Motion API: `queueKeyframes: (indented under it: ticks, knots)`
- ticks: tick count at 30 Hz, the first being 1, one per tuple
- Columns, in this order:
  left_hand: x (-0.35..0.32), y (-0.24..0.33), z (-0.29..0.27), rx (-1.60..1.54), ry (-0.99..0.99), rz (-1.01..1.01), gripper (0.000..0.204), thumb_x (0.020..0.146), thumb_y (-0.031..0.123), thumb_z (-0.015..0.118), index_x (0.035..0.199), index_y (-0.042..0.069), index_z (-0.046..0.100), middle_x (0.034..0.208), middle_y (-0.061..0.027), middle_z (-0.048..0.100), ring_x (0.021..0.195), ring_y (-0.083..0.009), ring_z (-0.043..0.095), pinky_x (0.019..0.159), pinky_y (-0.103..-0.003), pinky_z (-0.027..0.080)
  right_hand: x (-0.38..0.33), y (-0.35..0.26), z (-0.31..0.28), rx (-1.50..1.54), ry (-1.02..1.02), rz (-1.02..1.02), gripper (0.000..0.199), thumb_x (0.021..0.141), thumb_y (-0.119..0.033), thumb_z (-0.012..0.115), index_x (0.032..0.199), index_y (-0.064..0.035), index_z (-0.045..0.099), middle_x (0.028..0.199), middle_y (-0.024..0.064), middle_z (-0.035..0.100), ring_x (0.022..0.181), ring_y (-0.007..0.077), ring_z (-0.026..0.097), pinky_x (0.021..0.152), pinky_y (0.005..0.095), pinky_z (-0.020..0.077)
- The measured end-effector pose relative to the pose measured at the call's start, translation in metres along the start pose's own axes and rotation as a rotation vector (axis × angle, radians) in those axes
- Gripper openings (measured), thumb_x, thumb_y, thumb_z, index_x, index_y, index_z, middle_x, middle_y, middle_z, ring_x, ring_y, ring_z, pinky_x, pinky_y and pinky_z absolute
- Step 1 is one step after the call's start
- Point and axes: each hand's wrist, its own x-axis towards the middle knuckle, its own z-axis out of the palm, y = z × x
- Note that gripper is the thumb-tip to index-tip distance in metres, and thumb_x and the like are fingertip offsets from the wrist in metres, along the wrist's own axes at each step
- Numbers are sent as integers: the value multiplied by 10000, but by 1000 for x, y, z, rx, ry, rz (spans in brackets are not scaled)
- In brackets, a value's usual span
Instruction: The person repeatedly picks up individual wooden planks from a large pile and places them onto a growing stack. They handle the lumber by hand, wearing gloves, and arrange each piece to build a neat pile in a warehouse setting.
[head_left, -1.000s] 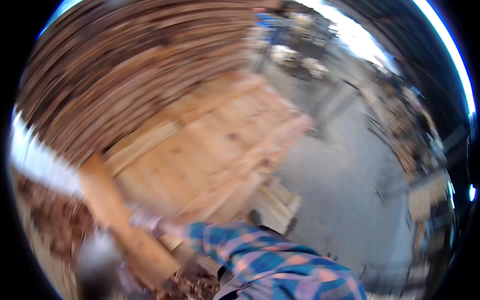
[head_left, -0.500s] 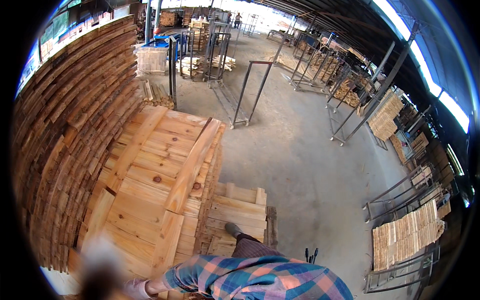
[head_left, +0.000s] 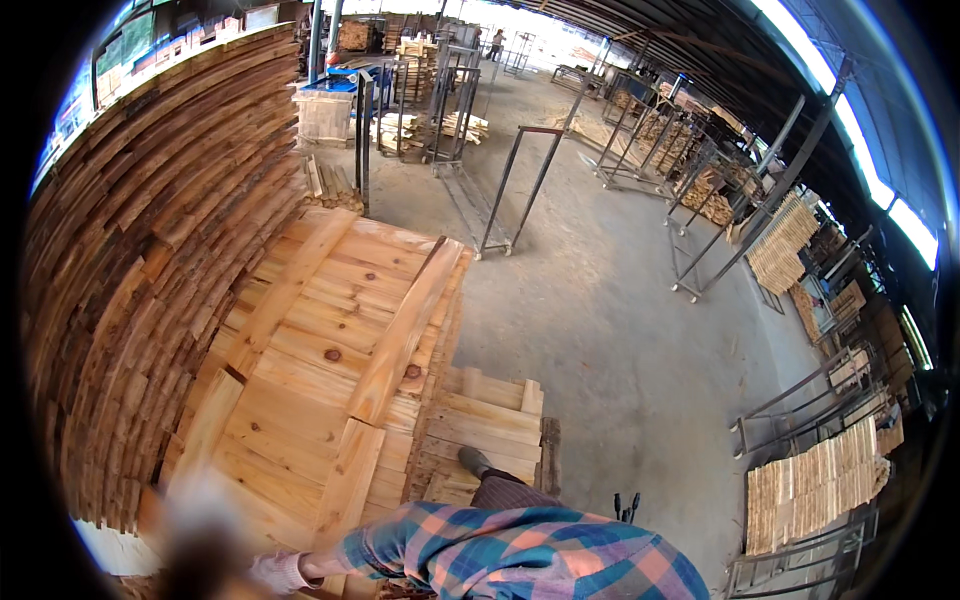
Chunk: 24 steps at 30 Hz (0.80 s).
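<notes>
My right arm, in a plaid sleeve, reaches leftward along the lower edge. At its end my right hand (head_left: 279, 573), in a pale work glove, is low over the near end of a stack of planed boards (head_left: 290, 410). Its fingers run behind a blurred dark and whitish shape (head_left: 205, 540) close to the camera, so what they hold, if anything, is hidden. Two lines of battens, such as the right-hand batten (head_left: 405, 335), lie lengthwise across the stack's top. My left hand is not in view.
A tall wall of stacked rough planks (head_left: 150, 270) rises on the left. My shoe (head_left: 474, 460) rests on a lower pile of boards (head_left: 480, 420). Wheeled metal racks (head_left: 520, 190) stand ahead; another rack of slats (head_left: 815, 485) is at right. A distant person (head_left: 496, 45) stands at the back.
The view has shifted slightly, so the stacks and racks sit further right in the picture. My right hand appears a little further right and higher; the boards lie as before.
</notes>
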Motion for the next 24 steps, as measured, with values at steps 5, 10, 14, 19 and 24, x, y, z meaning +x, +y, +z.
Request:
queueKeyframes:
  ticks: [5,10,14,19,24]
  knots:
    - [-26,9,7,408,52,17,187,884,234,572,784,81,612,698,-41,612,611,-216,584,571,-350,509,0,18,5,-11,-109,124,1058,579,-75,763,1506,-146,259,1031,223,610,921,391,638,694,446,530]
    - [-3,73,4,601,-73,-402,164,932,217,514,953,89,616,828,-3,626,733,-182,606,645,-293,514,6,14,-1,-13,-58,55,865,636,-155,715,1417,-91,351,1078,214,609,946,380,627,759,431,531]
    - [-39,168,-36,698,-59,-788,273,964,256,478,1134,82,602,965,6,624,861,-169,617,723,-263,514,-17,-10,-6,-49,-58,-54,512,680,-189,693,1147,-80,513,951,179,640,861,359,631,711,425,529]
    - [-38,277,-20,563,181,-991,470,927,392,509,1253,53,507,1147,-80,550,1015,-235,577,830,-328,497,-1,46,-21,-329,-40,-670,240,754,-264,706,884,-64,681,799,124,663,749,346,616,639,415,516]
    - [-113,385,-3,268,682,-1067,709,890,528,539,1372,23,413,1328,-165,475,1169,-300,536,937,-393,479,6,51,-39,271,-228,-166,587,863,-196,678,1396,-127,441,1068,144,644,901,205,639,787,344,550]
